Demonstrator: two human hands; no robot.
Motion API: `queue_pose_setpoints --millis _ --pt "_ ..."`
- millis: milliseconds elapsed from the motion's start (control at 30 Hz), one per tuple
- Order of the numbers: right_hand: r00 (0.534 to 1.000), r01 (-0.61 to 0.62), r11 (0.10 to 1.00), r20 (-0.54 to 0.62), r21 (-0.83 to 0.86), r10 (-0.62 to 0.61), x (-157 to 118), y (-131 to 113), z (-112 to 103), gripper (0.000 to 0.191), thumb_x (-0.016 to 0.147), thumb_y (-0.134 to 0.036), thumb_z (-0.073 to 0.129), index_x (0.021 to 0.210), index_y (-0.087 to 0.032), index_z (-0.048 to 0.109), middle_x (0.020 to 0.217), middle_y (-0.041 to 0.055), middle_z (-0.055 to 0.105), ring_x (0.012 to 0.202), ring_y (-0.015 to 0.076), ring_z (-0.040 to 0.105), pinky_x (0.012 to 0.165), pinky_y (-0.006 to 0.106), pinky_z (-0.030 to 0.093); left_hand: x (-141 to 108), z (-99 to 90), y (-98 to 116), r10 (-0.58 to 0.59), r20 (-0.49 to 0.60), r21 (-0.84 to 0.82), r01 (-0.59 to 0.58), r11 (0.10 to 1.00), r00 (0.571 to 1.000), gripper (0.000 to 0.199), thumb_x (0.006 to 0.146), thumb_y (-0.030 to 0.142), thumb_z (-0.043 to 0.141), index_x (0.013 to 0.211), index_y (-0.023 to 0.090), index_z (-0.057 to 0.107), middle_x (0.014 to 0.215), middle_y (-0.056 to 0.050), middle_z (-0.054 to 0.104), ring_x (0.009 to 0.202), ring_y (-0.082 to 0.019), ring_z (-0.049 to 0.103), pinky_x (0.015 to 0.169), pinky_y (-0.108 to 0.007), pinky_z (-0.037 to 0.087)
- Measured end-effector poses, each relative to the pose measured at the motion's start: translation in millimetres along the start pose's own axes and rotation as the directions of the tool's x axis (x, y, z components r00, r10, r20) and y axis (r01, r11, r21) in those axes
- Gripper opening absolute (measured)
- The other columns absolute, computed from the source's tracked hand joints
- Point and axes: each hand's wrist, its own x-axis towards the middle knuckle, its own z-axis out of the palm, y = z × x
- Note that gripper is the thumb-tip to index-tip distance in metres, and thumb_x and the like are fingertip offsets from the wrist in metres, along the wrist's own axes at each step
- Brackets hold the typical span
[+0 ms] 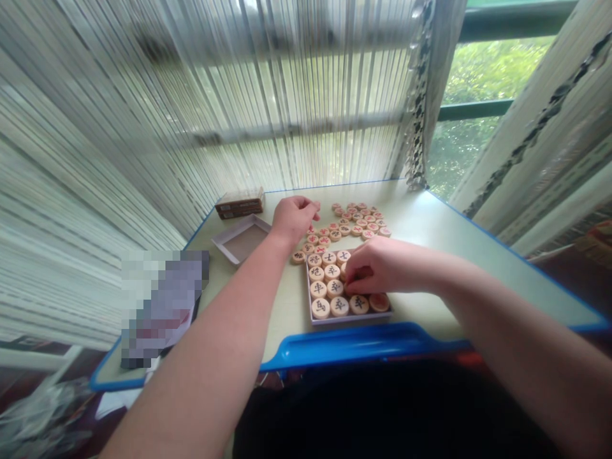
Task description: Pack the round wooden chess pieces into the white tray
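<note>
A shallow white box (351,319) stands near the table's front edge, with round wooden xiangqi pieces (339,306) in rows, most marked in black characters. My right hand (377,264) is over the box's right half, its fingers pinched at a piece in the middle rows; the hand hides much of that piece and those around it. Behind the box, loose xiangqi pieces (357,230) lie spread, mostly with red markings and a few black. Above their left end is my left hand (296,215), fingers curled together; what they hold, if anything, cannot be made out.
An upturned box lid (229,256) lies left of my left forearm. Behind it a small brown carton (240,203) sits at the table's back edge. A blurred-out item (165,306) rests on the left side. A blue raised ledge (349,344) runs along the front; string curtains hang behind.
</note>
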Motion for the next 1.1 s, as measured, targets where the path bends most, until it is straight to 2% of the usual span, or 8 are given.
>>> queue_pose_setpoints --millis 133,367,500,667,1100 --pt "0.999 0.024 0.999 0.036 0.028 -0.025 -0.5 0.1 -1.1 0.017 0.072 -0.022 0.059 0.081 -0.023 0.073 0.069 -0.0007 0.068 0.056 0.0098 0.055 0.053 0.020 0.036 0.5 0.2 0.1 0.002 -0.004 -0.024 -0.003 1.000 1.000 0.020 0.072 0.030 0.057 0.065 0.013 0.061 0.060 -0.004 0.064 0.039 -0.006 0.045 0.040 -0.019 0.034" --pt "0.995 -0.053 0.999 0.086 -0.001 0.052 -1.6 -4.4 -7.5 0.020 0.071 -0.018 0.052 0.072 -0.019 0.072 0.061 -0.0015 0.067 0.048 0.0081 0.052 0.048 0.019 0.035 -0.2 0.6 3.2 -0.020 -0.016 -0.046 0.019 0.999 1.000 0.015 0.069 0.025 0.056 0.062 0.013 0.060 0.058 -0.003 0.063 0.038 -0.006 0.045 0.039 -0.018 0.035" --pt "0.991 -0.056 0.997 0.125 0.056 0.049 -1.6 -3.8 -9.8 0.024 0.071 -0.017 0.050 0.077 -0.019 0.073 0.066 -0.0007 0.069 0.052 0.0092 0.056 0.051 0.019 0.038 -0.8 0.2 6.3 -0.032 -0.014 -0.050 0.032 0.998 0.999 0.014 0.068 0.024 0.056 0.061 0.012 0.060 0.057 -0.003 0.062 0.038 -0.006 0.045 0.040 -0.018 0.035" --pt "0.993 -0.059 0.996 0.110 0.065 0.051 -1.4 -2.9 -9.1 0.029 0.069 -0.014 0.050 0.084 -0.023 0.074 0.071 -0.0016 0.071 0.056 0.0097 0.059 0.055 0.018 0.041 0.2 0.3 5.7 -0.023 -0.007 -0.051 0.023 0.998 1.000 0.014 0.068 0.024 0.056 0.062 0.013 0.060 0.059 -0.003 0.063 0.039 -0.005 0.045 0.040 -0.018 0.036" --pt "0.998 0.008 0.996 0.069 0.084 -0.014 -3.8 -3.3 -9.8 0.021 0.068 -0.018 0.055 0.076 -0.019 0.074 0.059 0.0004 0.068 0.047 0.0087 0.051 0.048 0.019 0.036 -2.5 0.5 8.4 -0.046 0.005 -0.013 0.046 0.999 0.999 0.014 0.071 0.024 0.056 0.065 0.013 0.060 0.061 -0.003 0.064 0.038 -0.005 0.044 0.039 -0.017 0.033"
